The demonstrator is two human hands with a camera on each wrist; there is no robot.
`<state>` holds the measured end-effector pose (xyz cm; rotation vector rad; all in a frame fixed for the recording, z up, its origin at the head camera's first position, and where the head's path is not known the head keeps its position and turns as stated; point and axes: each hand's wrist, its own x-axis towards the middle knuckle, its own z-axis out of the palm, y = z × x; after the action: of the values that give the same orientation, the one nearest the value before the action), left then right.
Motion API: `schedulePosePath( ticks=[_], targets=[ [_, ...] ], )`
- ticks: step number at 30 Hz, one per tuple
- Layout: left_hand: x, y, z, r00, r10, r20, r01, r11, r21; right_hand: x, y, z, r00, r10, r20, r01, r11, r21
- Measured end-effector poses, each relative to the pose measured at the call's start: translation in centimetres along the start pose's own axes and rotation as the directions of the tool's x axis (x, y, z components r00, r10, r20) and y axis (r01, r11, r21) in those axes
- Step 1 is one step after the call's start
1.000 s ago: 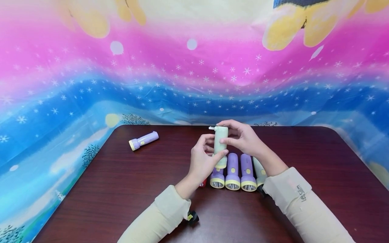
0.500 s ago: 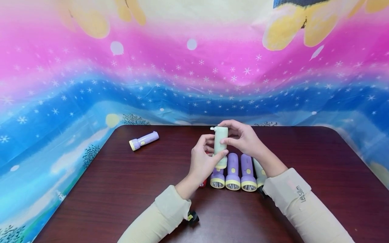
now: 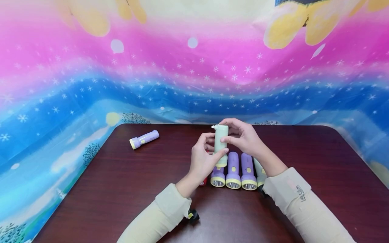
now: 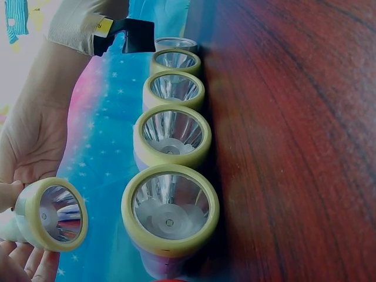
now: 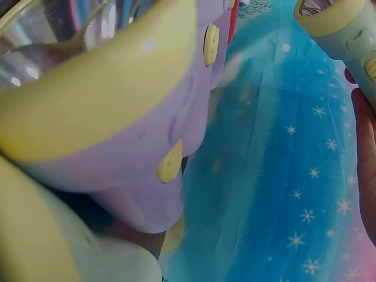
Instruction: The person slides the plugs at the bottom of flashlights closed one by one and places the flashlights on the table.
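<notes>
A pale green flashlight (image 3: 221, 140) is held upright above the table, its yellow-rimmed lens end down. My left hand (image 3: 202, 160) grips its lower part with the thumb in front. At the upper part, my right hand (image 3: 246, 138) holds the body between thumb and fingers. A small whitish piece (image 3: 214, 127) sticks out leftward from the top end. In the left wrist view the lens (image 4: 59, 214) of this flashlight faces the camera. Beneath the hands is a row of purple flashlights (image 3: 233, 168), with another pale green flashlight (image 3: 260, 172) at its right end, partly behind my right wrist.
A red object (image 3: 203, 182) shows at the row's left end, mostly behind my left hand. One purple flashlight (image 3: 144, 139) lies apart at the back left of the dark wooden table (image 3: 121, 189). A printed cloth (image 3: 194, 74) hangs behind the table.
Both hands keep their hold on the pale green flashlight, nearly in place. The whitish piece at its top end reaches out less far to the left than before.
</notes>
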<state>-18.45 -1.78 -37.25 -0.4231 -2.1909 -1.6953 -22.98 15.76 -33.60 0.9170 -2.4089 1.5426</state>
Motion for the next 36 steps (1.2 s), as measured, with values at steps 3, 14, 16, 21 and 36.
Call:
schedulePosePath(
  ticks=[3, 14, 16, 21, 36],
  targets=[
    [0.02, 0.01, -0.01, 1.000, -0.001, 0.004, 0.001, 1.000, -0.002, -0.05, 0.03, 0.04, 1.000, 0.000, -0.008, 0.000, 1.000, 0.011],
    [0.06, 0.10, 0.11, 1.000, 0.009, -0.003, -0.009, 1.000, -0.020, -0.14, 0.08, 0.14, 0.999, -0.002, -0.040, 0.003, 0.999, 0.044],
    [0.06, 0.13, 0.11, 1.000, 0.009, -0.002, -0.009, 1.000, -0.019, -0.19, 0.06, 0.14, 0.999, 0.001, -0.045, 0.001, 0.999, 0.044],
    [0.02, 0.00, 0.25, 1.000, 0.006, -0.005, -0.006, 1.000, -0.023, -0.33, 0.04, 0.16, 0.999, 0.014, -0.051, -0.012, 0.999, 0.053],
    [-0.35, 0.25, 0.39, 1.000, -0.026, 0.016, 0.027, 0.999, -0.025, -0.94, 0.20, 0.34, 0.996, 0.019, -0.084, -0.010, 0.995, 0.101]
  ],
)
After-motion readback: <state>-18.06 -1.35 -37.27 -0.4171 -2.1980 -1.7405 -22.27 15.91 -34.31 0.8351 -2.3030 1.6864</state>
